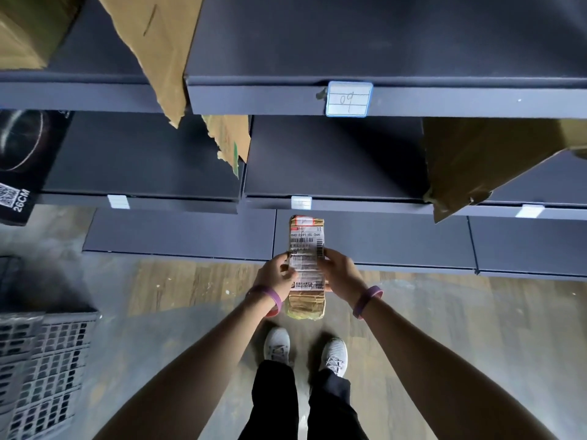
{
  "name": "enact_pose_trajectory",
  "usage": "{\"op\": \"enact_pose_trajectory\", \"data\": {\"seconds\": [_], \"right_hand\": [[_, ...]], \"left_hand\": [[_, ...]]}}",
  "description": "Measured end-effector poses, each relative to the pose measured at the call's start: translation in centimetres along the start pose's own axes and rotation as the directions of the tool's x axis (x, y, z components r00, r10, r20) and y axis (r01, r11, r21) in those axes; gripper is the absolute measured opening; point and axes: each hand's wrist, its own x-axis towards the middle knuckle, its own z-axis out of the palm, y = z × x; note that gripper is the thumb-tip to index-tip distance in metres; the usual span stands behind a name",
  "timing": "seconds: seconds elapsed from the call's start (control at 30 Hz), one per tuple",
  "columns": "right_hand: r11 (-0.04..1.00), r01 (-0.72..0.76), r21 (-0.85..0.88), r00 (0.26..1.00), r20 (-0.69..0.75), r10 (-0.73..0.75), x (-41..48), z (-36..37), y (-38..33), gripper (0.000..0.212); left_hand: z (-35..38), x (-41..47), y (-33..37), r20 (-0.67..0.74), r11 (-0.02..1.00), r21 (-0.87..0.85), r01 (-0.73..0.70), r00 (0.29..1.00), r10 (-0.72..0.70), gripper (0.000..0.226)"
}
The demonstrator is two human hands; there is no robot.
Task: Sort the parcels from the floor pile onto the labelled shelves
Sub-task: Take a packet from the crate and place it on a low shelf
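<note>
A narrow parcel (306,239) wrapped in shiny brown tape, with a white shipping label and a red-edged tag at its far end, is held flat in front of me above the floor. My left hand (277,274) grips its left side and my right hand (340,274) grips its right side, both at the middle. Dark grey shelves rise ahead; the upper shelf edge (444,100) carries a blue-framed label (348,99) reading 09. The middle shelf (333,160) has small white labels too blurred to read. The low shelf (381,239) lies just beyond the parcel.
Brown cardboard boxes sit on the shelves: one hangs over the upper left (152,49), one torn below it (230,138), one at the right (482,157). A black box marked 26CM (22,166) stands far left. A grey mesh crate (41,369) is on the wooden floor at lower left.
</note>
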Motion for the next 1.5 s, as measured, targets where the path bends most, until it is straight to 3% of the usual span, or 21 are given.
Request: {"op": "enact_pose_trajectory", "data": {"seconds": [0.27, 0.5, 0.83, 0.9, 1.07, 1.17, 1.33, 1.5], "right_hand": [[0.996, -0.025, 0.089, 1.000, -0.012, 0.026, 2.0, 2.2, 0.1, 0.014], [0.997, -0.051, 0.064, 0.999, -0.014, 0.052, 2.4, 2.4, 0.4, 0.015], [0.998, -0.043, 0.039, 0.998, -0.045, 0.045, -1.6, -0.2, -1.2, 0.017], [0.999, -0.034, 0.024, 0.997, -0.062, 0.035, -2.6, -1.8, -2.8, 0.015], [0.995, 0.096, 0.034, 0.991, -0.100, -0.092, -4.0, -6.1, -7.5, 0.015], [0.986, 0.144, 0.081, 0.986, -0.096, -0.136, -3.5, -7.6, -9.8, 0.014], [0.967, 0.219, 0.129, 0.962, -0.194, -0.192, -0.3, -8.5, -12.4, 0.046], [0.963, 0.268, -0.038, 0.928, -0.260, -0.269, 3.4, -9.0, -12.5, 0.045]], "left_hand": [[-1.3, 2.5, -1.4, 0.008, 0.999, -0.014, 0.028, 1.000, -0.028, 0.032], [-1.4, 2.9, -1.7, 0.017, 0.999, -0.020, 0.034, 0.999, -0.033, 0.033], [-1.6, -1.1, 2.7, 0.076, 0.995, -0.072, 0.070, 0.995, -0.065, 0.029], [-2.2, -2.2, 5.0, 0.092, 0.992, -0.105, 0.069, 0.994, -0.060, 0.037], [-3.9, -3.3, 10.7, 0.100, 0.989, -0.145, -0.036, 0.994, 0.051, 0.041], [-4.4, -2.4, 13.8, 0.015, 0.984, -0.089, -0.154, 0.988, 0.156, 0.039], [-4.8, 1.9, 17.5, -0.127, 0.970, -0.061, -0.236, 0.966, 0.227, 0.037], [-4.3, 5.6, 17.7, -0.107, 0.964, -0.160, -0.214, 0.974, 0.198, 0.049]]}}
